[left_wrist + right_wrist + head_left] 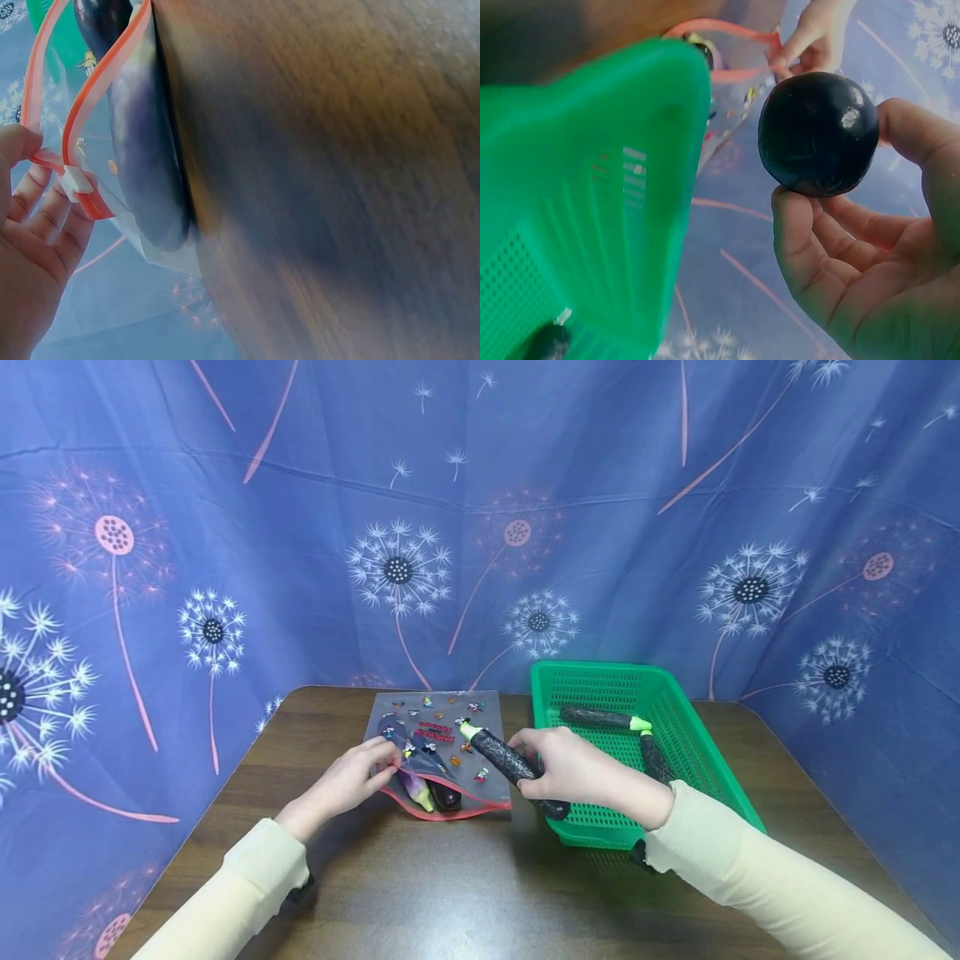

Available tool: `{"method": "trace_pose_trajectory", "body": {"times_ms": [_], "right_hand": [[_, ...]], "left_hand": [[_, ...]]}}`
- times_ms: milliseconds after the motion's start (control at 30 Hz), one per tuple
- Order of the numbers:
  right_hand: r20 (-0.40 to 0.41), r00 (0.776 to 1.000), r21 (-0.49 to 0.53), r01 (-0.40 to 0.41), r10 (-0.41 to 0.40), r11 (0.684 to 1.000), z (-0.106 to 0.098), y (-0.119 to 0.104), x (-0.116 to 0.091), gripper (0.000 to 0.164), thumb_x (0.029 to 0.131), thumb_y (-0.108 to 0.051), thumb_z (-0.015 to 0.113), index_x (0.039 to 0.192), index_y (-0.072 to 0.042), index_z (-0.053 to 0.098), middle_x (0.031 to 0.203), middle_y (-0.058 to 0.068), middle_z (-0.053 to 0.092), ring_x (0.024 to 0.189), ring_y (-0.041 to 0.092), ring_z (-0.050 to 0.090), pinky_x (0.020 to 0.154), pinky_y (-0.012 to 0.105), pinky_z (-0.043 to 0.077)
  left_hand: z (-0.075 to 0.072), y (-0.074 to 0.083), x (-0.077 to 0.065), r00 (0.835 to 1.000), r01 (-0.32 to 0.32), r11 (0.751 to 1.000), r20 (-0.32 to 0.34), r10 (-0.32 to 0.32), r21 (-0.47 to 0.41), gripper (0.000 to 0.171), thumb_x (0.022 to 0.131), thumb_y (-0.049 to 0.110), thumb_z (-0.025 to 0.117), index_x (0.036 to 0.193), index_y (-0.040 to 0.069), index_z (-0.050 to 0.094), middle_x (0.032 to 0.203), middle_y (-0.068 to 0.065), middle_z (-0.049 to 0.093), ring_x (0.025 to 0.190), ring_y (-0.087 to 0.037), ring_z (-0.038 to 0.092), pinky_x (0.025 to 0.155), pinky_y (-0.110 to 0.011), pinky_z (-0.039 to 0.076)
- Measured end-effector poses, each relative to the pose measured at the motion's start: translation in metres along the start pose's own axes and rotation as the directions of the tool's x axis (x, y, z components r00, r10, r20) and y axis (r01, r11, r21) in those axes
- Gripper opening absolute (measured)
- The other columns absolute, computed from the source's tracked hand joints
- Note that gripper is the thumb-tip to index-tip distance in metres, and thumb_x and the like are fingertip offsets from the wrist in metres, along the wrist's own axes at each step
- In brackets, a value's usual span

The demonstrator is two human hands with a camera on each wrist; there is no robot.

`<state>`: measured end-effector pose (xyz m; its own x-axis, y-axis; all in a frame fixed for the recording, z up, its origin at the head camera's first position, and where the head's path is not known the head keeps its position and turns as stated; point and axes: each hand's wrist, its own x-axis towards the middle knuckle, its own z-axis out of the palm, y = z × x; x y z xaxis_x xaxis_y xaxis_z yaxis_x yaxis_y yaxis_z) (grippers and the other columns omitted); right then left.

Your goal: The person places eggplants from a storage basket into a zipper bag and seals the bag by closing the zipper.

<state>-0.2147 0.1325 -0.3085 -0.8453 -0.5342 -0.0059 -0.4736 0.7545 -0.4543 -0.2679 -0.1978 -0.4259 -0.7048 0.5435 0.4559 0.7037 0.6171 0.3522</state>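
Note:
A clear zip bag (468, 777) with red zip strips and printed cartoon figures lies on the table, its mouth gaping toward me. My left hand (360, 772) pinches the bag's left corner by the white slider (76, 183). Inside show a purple eggplant (416, 790) with a green stem end and a darker eggplant (447, 797). My right hand (566, 764) grips a long black eggplant (501, 755) around its middle, thumb and fingers on opposite sides. It tilts above the bag's right edge, pale green stem end pointing to the bag, rounded end over the basket's near-left side.
A green plastic basket (708, 752) stands right of the bag. One black eggplant (595, 717) lies along its back, and another (656, 758) lies at its right side, partly hidden by my right arm. Behind the wooden table (420, 893) hangs a blue dandelion-print cloth (465, 568).

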Motion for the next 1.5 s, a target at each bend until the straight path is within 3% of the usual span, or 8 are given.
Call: {"method": "trace_pose_trajectory", "body": {"times_ms": [167,667,933,1100,1500], "right_hand": [[0.027,0.999,0.048,0.02,-0.021,0.999,0.011,-0.009,-0.001,0.044,0.074,-0.014,0.069,0.117,-0.006,0.059,0.079,-0.004,0.062,0.06,0.006,0.057,0.053,0.022,0.049],[0.016,1.0,-0.017,0.011,-0.011,1.0,0.051,-0.024,-0.005,0.045,0.071,-0.021,0.072,0.113,-0.006,0.061,0.074,-0.005,0.059,0.06,0.006,0.053,0.05,0.021,0.045],[0.003,0.999,-0.079,-0.034,0.035,0.996,0.073,-0.023,-0.009,0.034,0.067,-0.02,0.074,0.096,-0.008,0.061,0.075,-0.004,0.059,0.06,0.006,0.05,0.048,0.021,0.041],[-0.002,0.999,-0.11,-0.049,0.049,0.993,0.081,-0.02,-0.01,0.026,0.067,-0.02,0.073,0.085,-0.009,0.059,0.068,-0.005,0.053,0.056,0.007,0.048,0.045,0.022,0.039],[0.019,0.997,-0.145,-0.066,0.069,0.987,0.091,-0.015,-0.016,0.025,0.067,-0.021,0.075,0.081,-0.006,0.061,0.066,-0.003,0.055,0.054,0.006,0.048,0.046,0.021,0.039]], "left_hand": [[0.001,-0.001,0.0,1.0,0.001,1.0,0.005,-0.001,0.001,0.014,0.082,0.002,0.066,0.088,0.013,0.059,0.087,0.007,0.055,0.075,-0.015,0.056,0.066,-0.026,0.046],[0.001,-0.002,0.001,1.0,0.015,1.0,0.005,-0.015,-0.002,0.017,0.082,0.002,0.066,0.087,0.016,0.058,0.087,0.008,0.054,0.075,-0.011,0.055,0.066,-0.029,0.048],[0.001,0.001,0.001,1.0,0.02,1.0,0.014,-0.02,-0.007,0.013,0.082,0.001,0.066,0.087,0.011,0.06,0.087,0.007,0.055,0.075,-0.01,0.055,0.067,-0.026,0.046],[0.0,0.002,0.002,0.999,0.031,1.0,0.019,-0.031,-0.006,0.012,0.082,0.002,0.066,0.087,0.012,0.06,0.087,0.007,0.054,0.076,-0.011,0.055,0.067,-0.026,0.046],[0.001,-0.001,0.001,0.999,0.037,0.999,0.02,-0.037,-0.007,0.012,0.083,0.003,0.066,0.087,0.013,0.06,0.087,0.008,0.054,0.076,-0.01,0.055,0.066,-0.026,0.046]]}}
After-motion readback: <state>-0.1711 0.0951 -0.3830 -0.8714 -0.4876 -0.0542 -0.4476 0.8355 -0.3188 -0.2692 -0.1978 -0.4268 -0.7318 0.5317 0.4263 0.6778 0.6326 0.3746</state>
